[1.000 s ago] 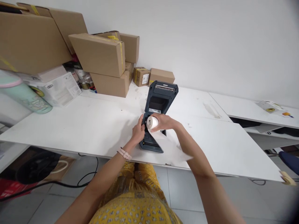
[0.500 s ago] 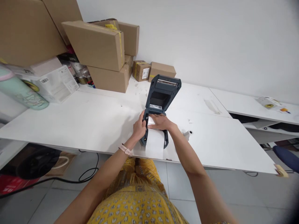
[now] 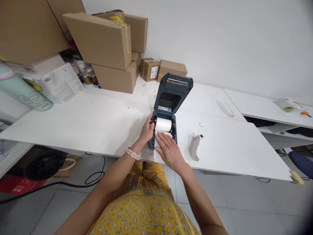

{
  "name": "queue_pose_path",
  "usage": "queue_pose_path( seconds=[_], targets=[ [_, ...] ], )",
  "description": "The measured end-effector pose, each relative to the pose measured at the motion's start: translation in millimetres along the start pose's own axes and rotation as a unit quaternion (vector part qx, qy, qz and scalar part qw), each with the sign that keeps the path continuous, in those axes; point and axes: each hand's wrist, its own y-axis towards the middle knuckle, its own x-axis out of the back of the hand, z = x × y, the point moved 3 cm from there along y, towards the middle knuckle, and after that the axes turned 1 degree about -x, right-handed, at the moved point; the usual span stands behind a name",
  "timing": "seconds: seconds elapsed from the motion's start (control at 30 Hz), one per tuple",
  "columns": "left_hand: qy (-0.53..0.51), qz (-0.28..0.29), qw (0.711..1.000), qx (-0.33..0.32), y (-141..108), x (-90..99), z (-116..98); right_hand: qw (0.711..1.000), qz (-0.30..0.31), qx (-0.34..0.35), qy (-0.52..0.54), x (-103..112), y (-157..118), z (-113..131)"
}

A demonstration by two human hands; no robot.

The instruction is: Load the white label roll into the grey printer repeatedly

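A dark blue-grey label printer (image 3: 173, 94) stands on the table with its lid raised. Inside it sits a white paper roll (image 3: 163, 124), whose strip runs out over the front toward the table edge. My left hand (image 3: 147, 130) grips the printer's left side, thumb over the rim. Flat on the paper strip, just in front of the roll, lies my right hand (image 3: 168, 148) with fingers stretched out; it hides much of the strip. To the right, a small roll with a curled white paper tail (image 3: 195, 148) rests on the table.
Cardboard boxes (image 3: 105, 42) are stacked at the back left, with two smaller boxes (image 3: 172, 70) against the wall. A mint bottle (image 3: 26, 88) and a white carton (image 3: 62, 81) stand at the left. Another small carton (image 3: 288, 105) lies far right. Cables (image 3: 95, 173) hang below the table.
My right hand has moved from the top of the roll toward me, onto the paper strip, uncovering the roll. My left hand stays at the printer's side. The view has shifted slightly.
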Motion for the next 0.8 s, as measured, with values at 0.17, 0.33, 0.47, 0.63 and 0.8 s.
queue_pose_path(
  seconds=[0.17,0.33,0.47,0.63,0.8],
  targets=[
    [-0.005,0.010,1.000,0.027,-7.1,0.3,-5.7,1.000,-0.012,-0.020,0.017,-4.0,-16.6,15.7],
    [0.008,0.039,0.999,0.033,-34.4,-2.8,-13.9,0.999,-0.013,-0.021,0.034,-5.2,-13.6,16.4],
    [-0.013,0.044,0.998,0.031,-43.7,-2.5,-14.4,0.996,-0.036,-0.013,0.076,-2.7,-16.7,17.2],
    [-0.048,0.057,0.996,0.040,-43.7,-0.3,-5.4,0.964,-0.087,0.002,0.250,44.5,-22.0,-5.2],
    [-0.098,0.066,0.990,0.071,-60.4,3.5,-0.4,0.869,-0.398,-0.099,0.276,118.4,39.5,-100.1]
  ],
)
